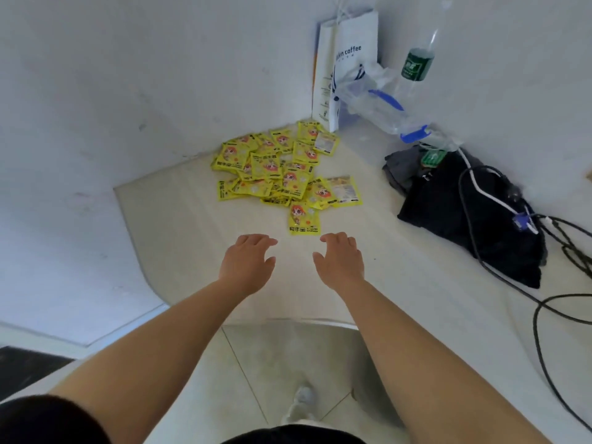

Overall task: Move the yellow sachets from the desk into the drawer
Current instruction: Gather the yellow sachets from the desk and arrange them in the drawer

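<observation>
A heap of several yellow sachets (275, 165) with a cartoon print lies on the white desk (179, 225), pushed towards the far corner. One single sachet (304, 219) lies apart at the near edge of the heap. My left hand (248, 262) and my right hand (341, 259) hover side by side over the desk just short of that sachet, fingers loosely bent, holding nothing. No drawer is in view.
A white paper coffee bag (349, 59) stands in the corner. Beside it lie a clear plastic bag (374, 100) and a bottle with a green label (418, 64). A black bag (467, 213) with black cables (544, 315) occupies the desk's right side.
</observation>
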